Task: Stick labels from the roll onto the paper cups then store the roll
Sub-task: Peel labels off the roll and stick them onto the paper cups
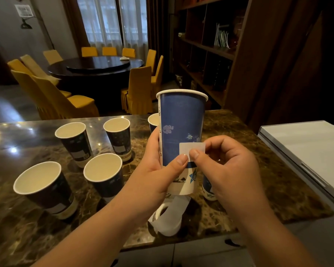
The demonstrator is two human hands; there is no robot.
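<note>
Head view shows the labelling partway through. Held up over the tabletop (249, 170) is a blue cup (181, 120), and a white label (192, 149) lies on its lower wall, so this cup is being labelled now. The left hand (154, 170) wraps the cup's lower half from the left, its fingers closed round the wall and the thumb lying at the label's lower left corner. The right hand (226, 164) comes in from the right, its fingers pinched narrow on the label's lower edge and right side, pressing or smoothing it; whether the label is fully stuck down I cannot tell.

Left of the held cup stand four open cups (106, 166); pale patches on two of them may be labels or print, which I cannot settle. Another cup's rim (153, 120) shows just behind the held cup, and one more cup (208, 187) is partly hidden below the right hand. So several cups may be waiting, by my judgement.

Directly below the held cup the roll (166, 218) rests on the tabletop, a loose white strip curling off it. It is not yet stored; that step is left.

The held cup is upright, deep blue with small pale motifs, a white rolled rim, and a white band with dark figures at its base.
</note>
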